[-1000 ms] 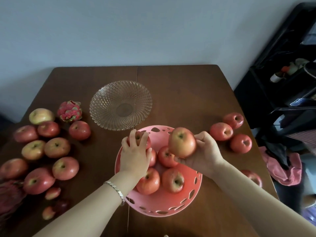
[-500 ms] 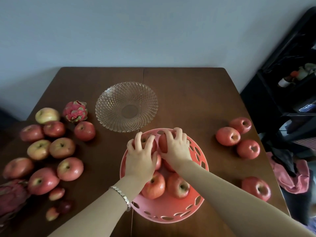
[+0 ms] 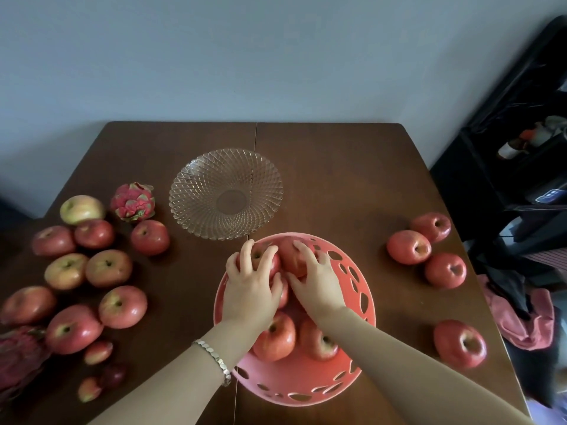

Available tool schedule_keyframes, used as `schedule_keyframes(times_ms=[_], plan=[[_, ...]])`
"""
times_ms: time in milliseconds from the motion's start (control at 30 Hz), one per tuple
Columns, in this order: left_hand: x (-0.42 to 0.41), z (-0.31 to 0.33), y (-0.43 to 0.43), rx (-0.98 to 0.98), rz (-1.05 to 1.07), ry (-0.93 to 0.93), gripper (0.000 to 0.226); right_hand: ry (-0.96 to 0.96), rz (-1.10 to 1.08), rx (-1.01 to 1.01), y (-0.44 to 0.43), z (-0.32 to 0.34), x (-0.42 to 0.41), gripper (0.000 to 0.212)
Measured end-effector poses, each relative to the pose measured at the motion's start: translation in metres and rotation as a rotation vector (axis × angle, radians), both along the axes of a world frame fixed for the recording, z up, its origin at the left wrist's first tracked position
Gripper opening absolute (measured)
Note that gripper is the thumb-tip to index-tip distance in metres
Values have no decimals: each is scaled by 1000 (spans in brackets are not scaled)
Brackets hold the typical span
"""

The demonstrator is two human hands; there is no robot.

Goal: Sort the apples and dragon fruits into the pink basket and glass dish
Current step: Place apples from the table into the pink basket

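Pink basket [image 3: 365,305], front-centre: 5 apples [image 3: 273,337] seen | left hand [image 3: 248,289] gripped rear-left apple [image 3: 274,265], right hand [image 3: 316,280] gripped rear-right apple [image 3: 290,256] | table [image 3: 337,179]: 4 apples right, 12 left, 2 dragon fruits [image 3: 133,202] left | 1 glass dish [image 3: 225,194] behind

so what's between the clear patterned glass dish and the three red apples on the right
Only bare brown wooden table lies between the clear patterned glass dish and the three red apples, seen in the head view.
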State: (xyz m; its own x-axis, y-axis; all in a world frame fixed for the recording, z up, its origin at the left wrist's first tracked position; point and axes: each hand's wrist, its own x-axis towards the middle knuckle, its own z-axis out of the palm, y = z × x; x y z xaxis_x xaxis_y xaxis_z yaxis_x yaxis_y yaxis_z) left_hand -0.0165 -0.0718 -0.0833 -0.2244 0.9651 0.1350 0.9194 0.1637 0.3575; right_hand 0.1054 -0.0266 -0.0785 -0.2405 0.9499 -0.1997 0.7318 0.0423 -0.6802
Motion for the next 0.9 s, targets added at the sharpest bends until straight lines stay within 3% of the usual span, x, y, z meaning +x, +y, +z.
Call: schedule_keyframes(times_ms=[100, 267, 400, 633, 733, 800, 900], plan=[[0, 2, 0, -32, -3, -35, 50, 20, 2, 107, -2, -4, 3, 44], [0, 10, -1, -46, -9, -62, 49, -28, 65, 159, 2, -10, 6, 44], [8, 26, 8, -158, -46, 190, 55, -40, 81, 143, 5, -12, 12, 45], [27, 28, 18, -302, -206, 268, 71, -110, 243, 16, 4, 14, 32, 62], [34, 29, 25, -336, -213, 333, 69, -119, 172, 135, 2, 33, 75, 46], [39, 29, 28, -344, -224, 373, 66, -235, 38, 186, 2, 42, 113, 36], [47, 29, 34, -333, -231, 411, 58, -602, -148, -71, -2, 43, 170, 44]])
